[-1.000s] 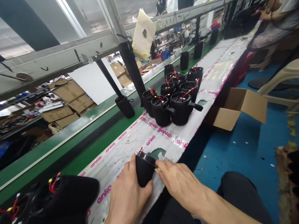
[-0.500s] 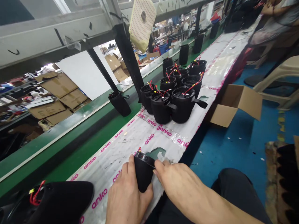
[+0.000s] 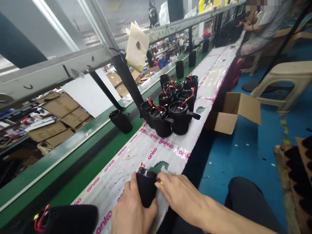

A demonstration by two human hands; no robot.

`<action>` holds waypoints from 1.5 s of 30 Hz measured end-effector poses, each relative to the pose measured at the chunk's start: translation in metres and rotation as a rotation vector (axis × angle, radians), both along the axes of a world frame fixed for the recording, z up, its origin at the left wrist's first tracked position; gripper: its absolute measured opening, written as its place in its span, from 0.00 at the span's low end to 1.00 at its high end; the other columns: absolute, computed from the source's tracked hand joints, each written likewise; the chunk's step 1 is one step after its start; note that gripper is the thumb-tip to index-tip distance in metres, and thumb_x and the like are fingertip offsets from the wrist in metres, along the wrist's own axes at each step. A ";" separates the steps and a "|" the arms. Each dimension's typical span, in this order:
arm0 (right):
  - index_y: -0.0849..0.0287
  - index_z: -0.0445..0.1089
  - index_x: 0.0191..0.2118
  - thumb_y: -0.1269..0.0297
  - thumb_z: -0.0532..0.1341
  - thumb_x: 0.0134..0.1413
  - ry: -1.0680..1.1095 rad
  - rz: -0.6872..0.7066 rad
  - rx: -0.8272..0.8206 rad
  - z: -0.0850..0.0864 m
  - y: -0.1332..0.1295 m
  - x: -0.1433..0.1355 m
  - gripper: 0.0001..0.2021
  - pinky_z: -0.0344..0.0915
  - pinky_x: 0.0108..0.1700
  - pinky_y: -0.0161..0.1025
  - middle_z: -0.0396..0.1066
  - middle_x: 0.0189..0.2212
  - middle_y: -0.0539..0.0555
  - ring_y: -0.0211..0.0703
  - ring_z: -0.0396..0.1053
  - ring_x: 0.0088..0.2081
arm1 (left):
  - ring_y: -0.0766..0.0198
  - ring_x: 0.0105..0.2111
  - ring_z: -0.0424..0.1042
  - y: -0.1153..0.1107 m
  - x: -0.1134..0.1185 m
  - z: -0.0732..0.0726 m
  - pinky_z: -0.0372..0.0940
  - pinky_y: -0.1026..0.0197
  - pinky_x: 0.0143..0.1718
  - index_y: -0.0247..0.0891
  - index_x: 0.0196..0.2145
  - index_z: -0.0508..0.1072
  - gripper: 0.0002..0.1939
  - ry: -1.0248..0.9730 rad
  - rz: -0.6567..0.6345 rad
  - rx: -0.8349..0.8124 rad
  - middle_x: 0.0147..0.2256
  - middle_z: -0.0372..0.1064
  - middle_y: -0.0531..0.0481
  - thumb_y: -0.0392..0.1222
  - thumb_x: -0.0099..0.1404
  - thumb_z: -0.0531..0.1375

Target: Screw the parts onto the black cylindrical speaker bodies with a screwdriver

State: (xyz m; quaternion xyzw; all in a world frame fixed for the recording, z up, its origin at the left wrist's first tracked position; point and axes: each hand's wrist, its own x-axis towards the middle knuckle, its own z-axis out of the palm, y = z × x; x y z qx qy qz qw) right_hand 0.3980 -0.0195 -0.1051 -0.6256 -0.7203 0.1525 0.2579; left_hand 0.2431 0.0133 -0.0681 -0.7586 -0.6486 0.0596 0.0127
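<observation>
A black, cloth-covered cylindrical speaker housing (image 3: 147,190) stands on the white wrapped strip before me, its glossy top rim tilted slightly. My left hand (image 3: 133,208) is wrapped round its near left side, thumb in front. At the rim's right edge, my right hand (image 3: 179,195) is pinched closed. A small yellow bit (image 3: 161,183) shows at its fingertips; what it belongs to is hidden. A red and yellow wire end (image 3: 141,165) sticks up behind the rim. Lying at the lower left is another black housing (image 3: 70,219) with red wires.
Several black housings with red wires (image 3: 180,118) are grouped ahead on the strip. One more housing (image 3: 121,121) leans on the green conveyor (image 3: 97,152). An open carton (image 3: 225,120) and a beige stool (image 3: 287,78) are on the right. A person (image 3: 263,29) sits farther along.
The view has tipped up and shifted a little. My left hand keeps its hold on the speaker housing. At my right fingertips a yellow bit has come into sight.
</observation>
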 end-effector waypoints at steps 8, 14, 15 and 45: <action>0.56 0.62 0.38 0.65 0.51 0.71 -0.052 0.022 0.017 -0.001 0.001 0.000 0.08 0.50 0.26 0.41 0.72 0.27 0.49 0.46 0.74 0.27 | 0.46 0.44 0.76 0.002 -0.004 0.002 0.63 0.54 0.37 0.37 0.66 0.50 0.40 -0.017 -0.012 -0.048 0.55 0.68 0.39 0.51 0.61 0.58; 0.55 0.60 0.38 0.63 0.50 0.72 -0.109 0.035 0.046 -0.010 0.004 -0.005 0.08 0.49 0.26 0.43 0.71 0.26 0.48 0.46 0.73 0.26 | 0.46 0.43 0.76 -0.001 -0.006 -0.003 0.62 0.53 0.35 0.36 0.66 0.51 0.39 -0.029 -0.055 -0.011 0.53 0.68 0.40 0.50 0.61 0.57; 0.55 0.60 0.38 0.63 0.50 0.72 -0.120 0.040 0.053 -0.012 0.004 -0.005 0.08 0.49 0.26 0.43 0.71 0.26 0.47 0.46 0.73 0.26 | 0.46 0.42 0.76 -0.001 -0.006 -0.002 0.62 0.53 0.35 0.36 0.66 0.51 0.39 -0.030 -0.053 -0.016 0.53 0.69 0.40 0.51 0.61 0.57; 0.60 0.66 0.40 0.70 0.52 0.68 -0.269 0.173 -0.089 0.023 0.017 0.002 0.06 0.54 0.24 0.41 0.72 0.25 0.51 0.47 0.73 0.24 | 0.49 0.40 0.77 -0.001 -0.002 -0.006 0.65 0.54 0.32 0.30 0.65 0.53 0.36 -0.001 -0.105 0.066 0.49 0.71 0.39 0.48 0.64 0.57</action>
